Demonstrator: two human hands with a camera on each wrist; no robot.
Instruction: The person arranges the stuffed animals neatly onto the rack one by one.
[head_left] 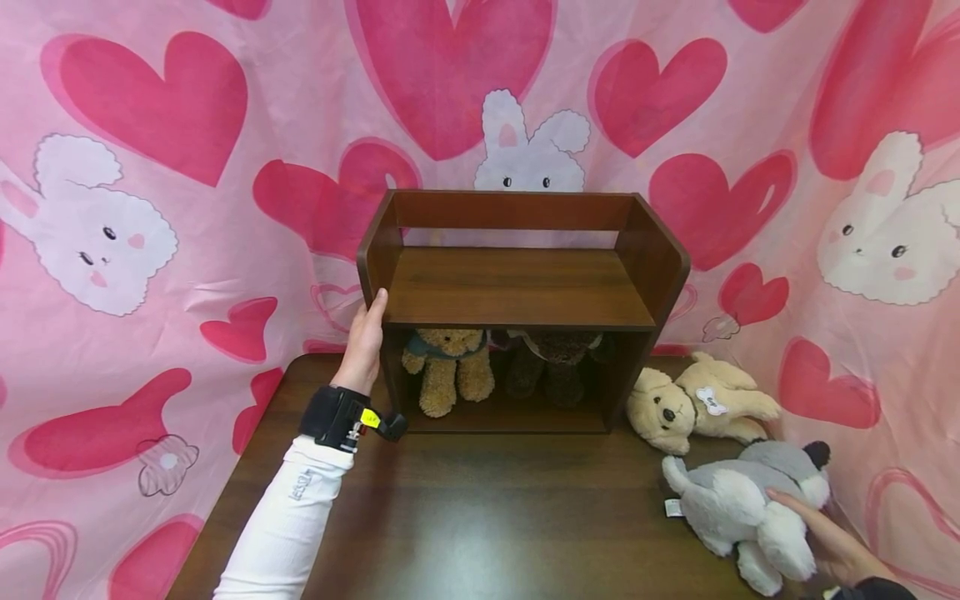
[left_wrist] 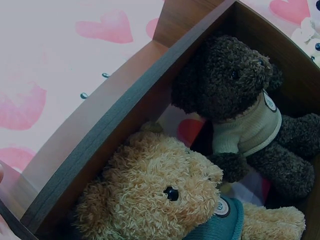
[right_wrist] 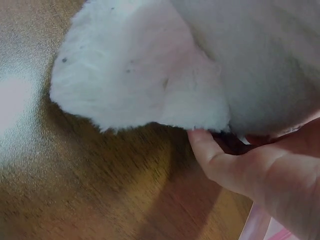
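Note:
A brown wooden desk shelf [head_left: 517, 287] stands at the back of the table. My left hand [head_left: 363, 352] grips its left side panel, the thumb over the front edge; only slivers of that hand show in the left wrist view. At the right front, my right hand [head_left: 828, 533] holds a grey and white plush dog [head_left: 723, 492], which lies tilted with its legs toward me. In the right wrist view the thumb [right_wrist: 225, 165] touches its white fur [right_wrist: 125, 75], while the other fingers are mostly hidden.
Inside the lower compartment sit a light brown teddy bear [left_wrist: 155, 180] in a blue top and a dark brown one [left_wrist: 225, 75] in a cream top. A cream plush dog [head_left: 723, 396] lies right of the shelf. Pink heart-patterned cloth [head_left: 300, 100] hangs behind the table [head_left: 480, 508].

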